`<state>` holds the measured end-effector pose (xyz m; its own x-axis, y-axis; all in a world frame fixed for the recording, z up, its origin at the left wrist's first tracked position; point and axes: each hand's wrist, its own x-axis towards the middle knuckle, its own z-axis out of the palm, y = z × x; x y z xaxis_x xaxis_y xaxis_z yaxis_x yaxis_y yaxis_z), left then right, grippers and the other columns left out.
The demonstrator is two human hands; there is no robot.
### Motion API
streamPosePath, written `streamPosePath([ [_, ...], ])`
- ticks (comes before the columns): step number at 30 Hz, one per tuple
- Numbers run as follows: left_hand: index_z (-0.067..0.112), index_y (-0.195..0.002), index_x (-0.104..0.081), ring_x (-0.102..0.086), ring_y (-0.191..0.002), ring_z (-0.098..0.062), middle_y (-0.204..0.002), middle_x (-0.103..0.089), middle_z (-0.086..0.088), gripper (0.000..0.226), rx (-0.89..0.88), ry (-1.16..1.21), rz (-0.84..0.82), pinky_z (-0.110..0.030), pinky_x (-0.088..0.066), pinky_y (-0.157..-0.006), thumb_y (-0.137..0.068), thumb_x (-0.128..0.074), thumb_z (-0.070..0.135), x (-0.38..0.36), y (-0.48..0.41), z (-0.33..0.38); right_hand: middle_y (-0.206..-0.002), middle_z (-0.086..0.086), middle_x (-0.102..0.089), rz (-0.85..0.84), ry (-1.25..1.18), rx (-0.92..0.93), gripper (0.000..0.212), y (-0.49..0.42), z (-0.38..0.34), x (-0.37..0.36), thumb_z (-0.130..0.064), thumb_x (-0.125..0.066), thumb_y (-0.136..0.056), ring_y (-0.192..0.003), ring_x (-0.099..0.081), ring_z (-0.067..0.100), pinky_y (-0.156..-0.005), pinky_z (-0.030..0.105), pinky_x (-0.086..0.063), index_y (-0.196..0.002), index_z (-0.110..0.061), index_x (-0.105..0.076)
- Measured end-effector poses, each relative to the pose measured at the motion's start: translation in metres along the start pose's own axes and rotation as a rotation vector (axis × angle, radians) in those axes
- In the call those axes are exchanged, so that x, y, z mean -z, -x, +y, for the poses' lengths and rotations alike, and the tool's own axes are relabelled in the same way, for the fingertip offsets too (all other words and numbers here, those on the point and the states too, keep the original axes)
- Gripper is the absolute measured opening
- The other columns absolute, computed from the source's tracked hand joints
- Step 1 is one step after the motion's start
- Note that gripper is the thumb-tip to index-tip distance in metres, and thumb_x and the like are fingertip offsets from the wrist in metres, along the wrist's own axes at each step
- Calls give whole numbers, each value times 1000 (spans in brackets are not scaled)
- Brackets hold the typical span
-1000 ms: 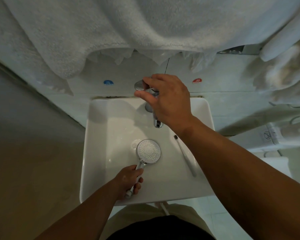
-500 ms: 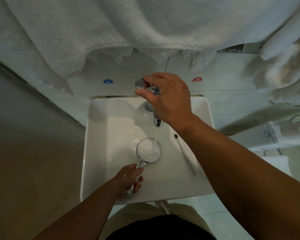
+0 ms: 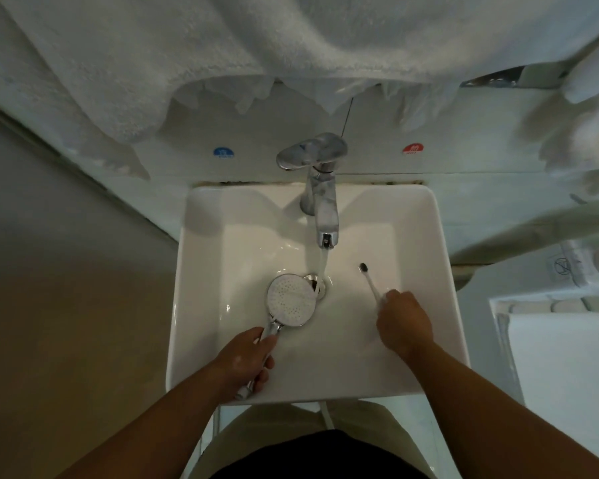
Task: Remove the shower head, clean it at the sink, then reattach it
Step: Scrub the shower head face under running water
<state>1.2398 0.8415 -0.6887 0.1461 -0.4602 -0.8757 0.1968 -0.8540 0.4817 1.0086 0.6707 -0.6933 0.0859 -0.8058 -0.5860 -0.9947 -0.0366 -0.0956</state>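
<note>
A round chrome shower head (image 3: 291, 300) with a white nozzle face lies face up over the white square sink (image 3: 201, 305), just left of the drain (image 3: 317, 283). My left hand (image 3: 244, 363) is closed around its handle at the sink's front. Water runs from the chrome faucet (image 3: 320, 202) onto the drain, right beside the head. My right hand (image 3: 403, 323) grips the handle end of a white toothbrush (image 3: 370, 281) whose dark bristles point towards the faucet.
White towels (image 3: 256, 46) hang low over the faucet and along the right. Blue (image 3: 223, 152) and red (image 3: 412, 149) stickers mark the wall behind the tap. A white ledge (image 3: 561, 357) stands right of the sink.
My right hand left the faucet lever and came down to take hold of the toothbrush in the sink. Water started running. The shower head shifted slightly left of the stream.
</note>
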Motion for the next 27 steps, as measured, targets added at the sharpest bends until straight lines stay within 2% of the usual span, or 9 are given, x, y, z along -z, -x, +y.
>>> streamPosePath([
  [3,-5,-114,-52,-49,-49,-18,-77,-56,-13,37,-9,-24,-3,-26,-40,-45,-106,-49,31,2,0,-1,-106,14,-64,59,3,48,13,-8,-1,-4,-15,-45,-96,-96,-65,36,-78,38,-50,-106,-12,-53],
  [9,0,-109,-54,-45,-47,-16,-75,-54,-10,33,11,-14,-12,-24,-35,-44,-106,-50,32,1,-1,-1,-106,14,-68,-64,-99,112,15,-7,-1,-11,-19,-55,-89,-91,-62,31,-75,32,-44,-100,-11,-61],
  [11,5,-104,-55,-44,-46,-17,-74,-54,-9,29,13,-8,-25,-25,-34,-46,-105,-50,33,3,-1,-1,-110,14,-69,-101,-186,197,21,4,-3,-13,-15,-55,-94,-89,-62,27,-73,27,-42,-109,-10,-68],
  [14,9,-100,-56,-43,-46,-16,-74,-54,-8,25,31,19,-56,-24,-34,-47,-105,-51,33,7,0,0,-109,12,-69,-129,-237,303,30,24,-3,-14,-11,-46,-101,-81,-58,19,-63,18,-38,-123,-12,-67],
  [15,11,-98,-56,-43,-45,-16,-74,-54,-8,24,35,34,-64,-24,-34,-46,-105,-50,32,7,1,0,-110,12,-70,-139,-230,335,33,28,-3,-15,-11,-43,-102,-83,-60,20,-65,19,-41,-126,-12,-65],
  [17,12,-94,-55,-43,-44,-15,-74,-53,-8,22,31,52,-72,-24,-33,-46,-106,-50,31,6,3,2,-123,12,-69,-169,-214,393,39,35,-3,-16,-14,-39,-104,-102,-63,24,-84,26,-45,-139,-15,-58],
  [20,13,-96,-57,-43,-43,-13,-73,-53,-8,21,44,80,-79,-22,-35,-42,-106,-50,29,7,5,3,-140,8,-61,-232,-163,493,46,42,-6,-17,-18,-38,-107,-124,-58,23,-101,24,-38,-153,-20,-43],
  [23,13,-94,-59,-43,-44,-13,-71,-53,-8,21,55,100,-84,-22,-36,-41,-106,-51,29,8,7,4,-129,6,-68,-191,-198,546,50,40,-10,-18,-17,-41,-106,-105,-62,11,-90,15,-37,-155,-25,-38],
  [27,13,-95,-59,-44,-45,-13,-71,-54,-8,20,63,119,-52,-23,-36,-43,-106,-51,28,9,9,3,-108,0,-72,-69,-255,541,44,29,-26,-23,-22,-40,-108,-84,-63,8,-79,18,-44,-150,-30,-46],
])
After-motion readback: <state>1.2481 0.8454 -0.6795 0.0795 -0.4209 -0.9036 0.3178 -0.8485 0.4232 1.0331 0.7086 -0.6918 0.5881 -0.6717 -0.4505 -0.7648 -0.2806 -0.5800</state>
